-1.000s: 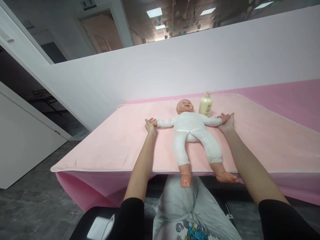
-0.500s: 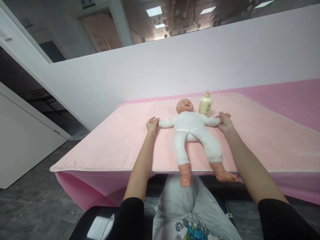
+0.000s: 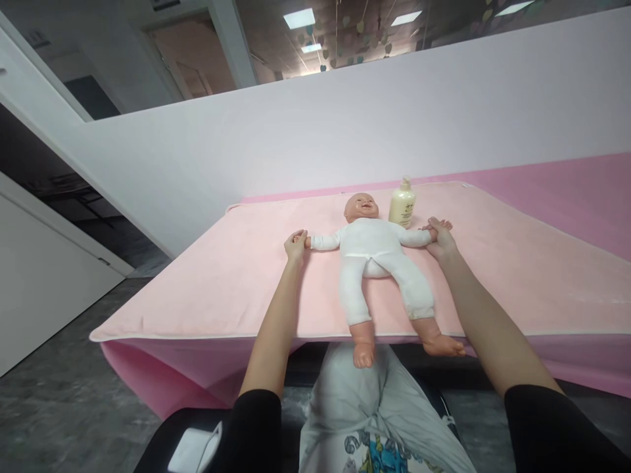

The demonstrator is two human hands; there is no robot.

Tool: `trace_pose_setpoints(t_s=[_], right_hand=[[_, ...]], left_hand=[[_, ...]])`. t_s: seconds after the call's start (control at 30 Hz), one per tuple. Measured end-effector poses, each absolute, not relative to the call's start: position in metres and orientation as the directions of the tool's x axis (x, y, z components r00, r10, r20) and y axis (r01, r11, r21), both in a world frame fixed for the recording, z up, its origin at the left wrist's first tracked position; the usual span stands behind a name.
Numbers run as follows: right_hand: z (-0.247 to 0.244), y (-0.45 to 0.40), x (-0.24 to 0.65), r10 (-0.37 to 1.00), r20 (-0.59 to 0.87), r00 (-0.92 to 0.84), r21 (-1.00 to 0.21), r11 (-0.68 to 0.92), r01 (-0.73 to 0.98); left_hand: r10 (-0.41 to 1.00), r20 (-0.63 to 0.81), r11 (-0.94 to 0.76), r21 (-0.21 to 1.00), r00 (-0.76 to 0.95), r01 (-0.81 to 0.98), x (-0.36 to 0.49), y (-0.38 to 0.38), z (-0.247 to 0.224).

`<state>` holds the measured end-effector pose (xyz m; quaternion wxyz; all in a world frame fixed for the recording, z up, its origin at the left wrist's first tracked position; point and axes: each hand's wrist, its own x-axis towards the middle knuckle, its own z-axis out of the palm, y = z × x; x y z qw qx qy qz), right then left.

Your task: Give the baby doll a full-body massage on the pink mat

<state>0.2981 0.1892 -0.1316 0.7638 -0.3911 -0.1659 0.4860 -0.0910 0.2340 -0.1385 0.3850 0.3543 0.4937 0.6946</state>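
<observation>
A baby doll with a white cloth body lies on its back on a pink towel, its head toward the wall and its feet over the near edge. Both its arms are stretched out sideways. My left hand is closed around the doll's hand on the left of the view. On the other side, my right hand grips the doll's other hand at the wrist, and the doll's fingers show beyond my thumb. A pale yellow pump bottle stands upright beside the doll's head, apart from my hands.
Behind the bed rises a white half wall with a window opening above it. A darker pink sheet lies under the towel. A white object rests on the black seat by my left sleeve. A white door is at the left.
The view has shifted slightly, so everything sits a little further left. Both hands keep their hold on the doll's hands; the doll and the bottle stay in place.
</observation>
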Motion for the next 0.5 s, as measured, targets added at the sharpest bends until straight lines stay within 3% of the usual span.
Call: trace_pose_setpoints(t_s=[0.27, 0.5], right_hand=[[-0.1309, 0.1907, 0.2997, 0.847, -0.232, 0.478, -0.717, 0.183, -0.672], [-0.1369, 0.1941, 0.3054, 0.857, -0.171, 0.486, -0.729, 0.222, -0.648]], left_hand=[[0.870, 0.063, -0.179, 0.964, -0.488, -0.194, -0.0898, 0.2342, -0.1375], [0.872, 0.007, -0.149, 0.956, -0.489, -0.252, -0.0901, 0.2309, -0.1335]])
